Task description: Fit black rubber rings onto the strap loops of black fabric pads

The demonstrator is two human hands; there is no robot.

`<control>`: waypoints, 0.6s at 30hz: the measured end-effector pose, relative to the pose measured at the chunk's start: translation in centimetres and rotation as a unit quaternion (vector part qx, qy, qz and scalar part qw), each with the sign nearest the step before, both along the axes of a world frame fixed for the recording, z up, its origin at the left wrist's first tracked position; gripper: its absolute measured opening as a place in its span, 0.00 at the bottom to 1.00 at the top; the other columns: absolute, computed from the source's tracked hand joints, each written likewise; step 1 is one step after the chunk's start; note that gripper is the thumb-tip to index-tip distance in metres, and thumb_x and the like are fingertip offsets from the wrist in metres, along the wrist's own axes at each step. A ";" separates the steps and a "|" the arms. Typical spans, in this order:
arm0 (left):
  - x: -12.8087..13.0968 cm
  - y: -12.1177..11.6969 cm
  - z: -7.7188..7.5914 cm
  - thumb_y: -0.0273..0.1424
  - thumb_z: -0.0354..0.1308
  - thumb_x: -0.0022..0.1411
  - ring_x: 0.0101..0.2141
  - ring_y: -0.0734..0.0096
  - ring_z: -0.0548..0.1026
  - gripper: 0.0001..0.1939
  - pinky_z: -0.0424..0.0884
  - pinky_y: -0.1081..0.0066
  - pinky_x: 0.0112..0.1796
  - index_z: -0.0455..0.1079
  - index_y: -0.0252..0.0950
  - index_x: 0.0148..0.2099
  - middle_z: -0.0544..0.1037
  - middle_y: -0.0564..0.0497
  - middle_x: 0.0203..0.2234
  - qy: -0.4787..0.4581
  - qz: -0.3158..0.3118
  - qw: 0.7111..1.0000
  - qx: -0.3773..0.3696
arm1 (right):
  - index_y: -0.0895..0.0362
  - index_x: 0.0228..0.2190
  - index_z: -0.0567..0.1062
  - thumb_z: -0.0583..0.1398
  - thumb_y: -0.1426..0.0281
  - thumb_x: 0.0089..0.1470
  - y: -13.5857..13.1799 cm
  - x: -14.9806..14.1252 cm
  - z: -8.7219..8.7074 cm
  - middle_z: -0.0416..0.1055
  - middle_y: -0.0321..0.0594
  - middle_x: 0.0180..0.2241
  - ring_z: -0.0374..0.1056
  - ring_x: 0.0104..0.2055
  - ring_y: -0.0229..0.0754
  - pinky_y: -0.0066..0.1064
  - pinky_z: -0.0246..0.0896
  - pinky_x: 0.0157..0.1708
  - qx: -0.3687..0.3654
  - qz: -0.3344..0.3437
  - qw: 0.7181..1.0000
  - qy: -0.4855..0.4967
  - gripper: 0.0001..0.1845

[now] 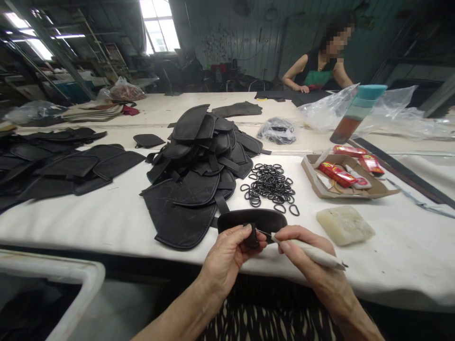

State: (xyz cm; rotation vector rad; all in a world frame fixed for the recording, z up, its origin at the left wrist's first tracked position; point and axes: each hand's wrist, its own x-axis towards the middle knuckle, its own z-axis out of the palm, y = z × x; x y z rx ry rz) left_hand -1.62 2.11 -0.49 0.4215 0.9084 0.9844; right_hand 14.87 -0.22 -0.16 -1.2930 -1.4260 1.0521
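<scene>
My left hand (pixel 227 258) is closed in a pinch on the strap end of a black leather piece (pixel 254 220) that lies at the table's front edge. My right hand (pixel 302 244) grips a white pen-like tool (pixel 316 255), its thin tip touching the strap between my left fingers. Just behind the piece sits a heap of black leather pieces (pixel 199 161). A scatter of small black rings (pixel 272 184) lies to the right of the heap.
A pale wax-like block (pixel 344 225) and an open cardboard box (pixel 316 182) with red packets sit at right. A teal-capped bottle (pixel 357 113) stands behind. More black pieces (pixel 64 166) lie left. Another person (pixel 320 66) works at the far side. A white bin rim (pixel 76 296) is lower left.
</scene>
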 end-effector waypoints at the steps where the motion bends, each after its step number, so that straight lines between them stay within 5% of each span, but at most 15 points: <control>1: 0.1 -0.1 0.0 0.30 0.61 0.52 0.27 0.69 0.75 0.09 0.71 0.69 0.36 0.75 0.27 0.28 0.79 0.44 0.24 0.006 0.006 1.000 0.003 | 0.54 0.29 0.75 0.59 0.68 0.50 0.0 0.2 0.4 0.73 0.35 0.27 0.67 0.29 0.37 0.23 0.62 0.29 0.019 0.015 0.999 -0.022 0.05; 5: 0.4 -0.2 -0.1 0.30 0.60 0.52 0.25 0.70 0.75 0.09 0.71 0.70 0.34 0.75 0.26 0.27 0.78 0.45 0.23 0.018 0.026 0.999 0.004 | 0.53 0.27 0.75 0.58 0.72 0.49 0.0 0.9 1.5 0.73 0.35 0.27 0.69 0.29 0.37 0.22 0.63 0.28 0.091 0.050 0.991 -0.081 0.05; 9: 0.2 -0.2 -0.3 0.29 0.60 0.52 0.25 0.70 0.75 0.08 0.72 0.69 0.33 0.74 0.27 0.27 0.78 0.45 0.22 0.017 0.034 0.999 -0.011 | 0.52 0.26 0.75 0.59 0.72 0.49 -0.3 2.0 2.2 0.73 0.33 0.25 0.69 0.26 0.37 0.20 0.63 0.24 0.138 0.015 0.986 -0.098 0.05; 18: 0.4 -0.3 -0.5 0.28 0.59 0.53 0.25 0.70 0.75 0.08 0.72 0.70 0.32 0.73 0.28 0.26 0.77 0.46 0.21 0.010 0.059 0.998 -0.004 | 0.51 0.26 0.76 0.61 0.68 0.47 -2.3 3.8 1.4 0.72 0.34 0.24 0.69 0.29 0.39 0.21 0.64 0.26 0.107 -0.073 0.990 -0.061 0.03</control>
